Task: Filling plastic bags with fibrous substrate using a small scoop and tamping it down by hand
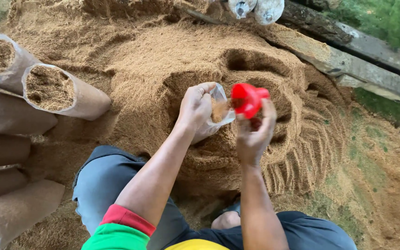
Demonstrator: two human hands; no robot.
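Left hand (195,105) pinches the rim of a clear bag (216,113), fingers closed on the plastic, holding the mouth open and tilted up toward the right. Right hand (254,134) is closed around a red scoop (247,98), thumb and fingers wrapped on its lower part, scoop tipped with its mouth against the bag's opening — held that way so the sawdust runs in rather than spills. Bag hangs just above the sawdust pile (163,55), between the two hands, right over the dug-out hollow; anything that misses drops back on the heap.

Bag: thin, see-through, soft, partly filled — tan sawdust shows inside near the top, lower part hidden behind the left hand and wrist. Scoop: bright red plastic, small, funnel-like; exact shape hard to tell, partly covered by fingers.

Pile is light brown, fine, with finger-rake grooves on the right flank and a couple of scooped pits near the top. Person crouches close, knees in grey trousers (103,185) either side, so both hands reach the heap without stretching.

Left edge: filled bags (61,90) stacked on their sides, open ends facing in, packed with the same sawdust. Top: two whitish bag ends (255,9). Upper right: weathered planks (348,60) bordering the pile, grass beyond.
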